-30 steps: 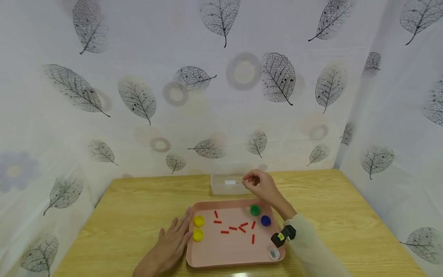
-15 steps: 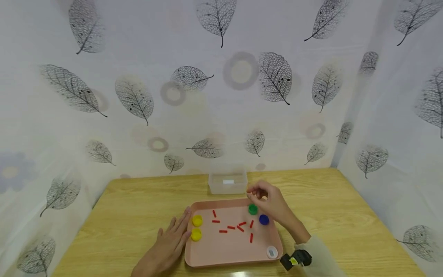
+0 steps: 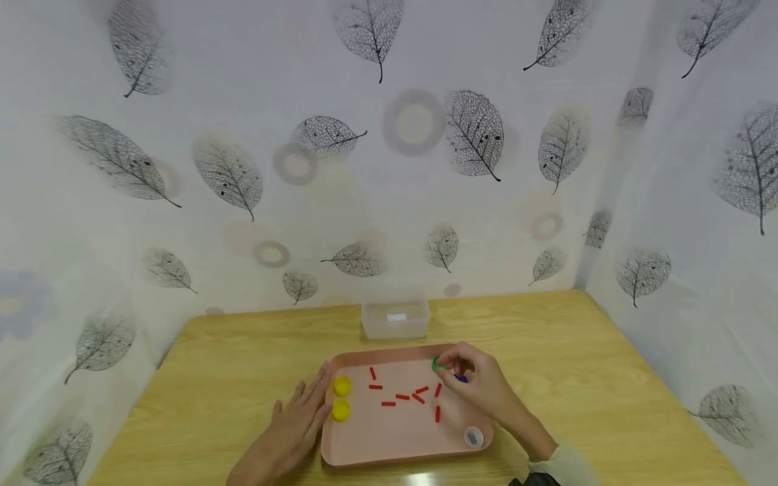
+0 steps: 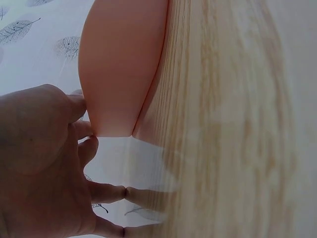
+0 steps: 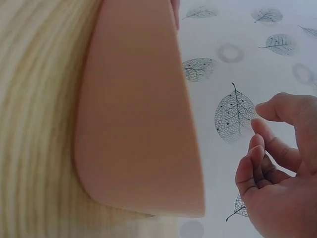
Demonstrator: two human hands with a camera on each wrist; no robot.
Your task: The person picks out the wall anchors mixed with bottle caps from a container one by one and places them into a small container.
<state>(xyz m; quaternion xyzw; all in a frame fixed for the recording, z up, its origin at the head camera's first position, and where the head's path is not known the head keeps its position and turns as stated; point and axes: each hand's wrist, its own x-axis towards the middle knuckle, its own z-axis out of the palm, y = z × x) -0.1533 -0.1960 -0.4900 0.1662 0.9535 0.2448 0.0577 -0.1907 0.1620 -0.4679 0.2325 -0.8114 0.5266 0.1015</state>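
Observation:
A pink tray [image 3: 389, 442] lies on the wooden table. My left hand [image 3: 286, 428], fingers extended, rests against its left rim; in the left wrist view the thumb and fingers touch the tray's edge. Over the tray's back right corner hovers my right hand [image 3: 483, 388], partly covering a green cap [image 3: 435, 363] and a blue cap [image 3: 460, 379]. Its thumb and index finger [image 5: 277, 144] are bent towards each other with a small gap, nothing visible between them. Several short red sticks [image 3: 437, 414] lie scattered across the tray's middle.
Two yellow caps [image 3: 342, 385] sit along the tray's left side. A round white piece with a grey window [image 3: 474, 437] lies in the front right corner. Behind the tray stands a translucent plastic box [image 3: 395, 329]. Leaf-patterned cloth [image 3: 413, 202] encloses the table's back and sides.
My right hand has come back from the plastic box towards me and down over the green and blue caps. The left hand stays at the tray's left rim. The view has shifted slightly.

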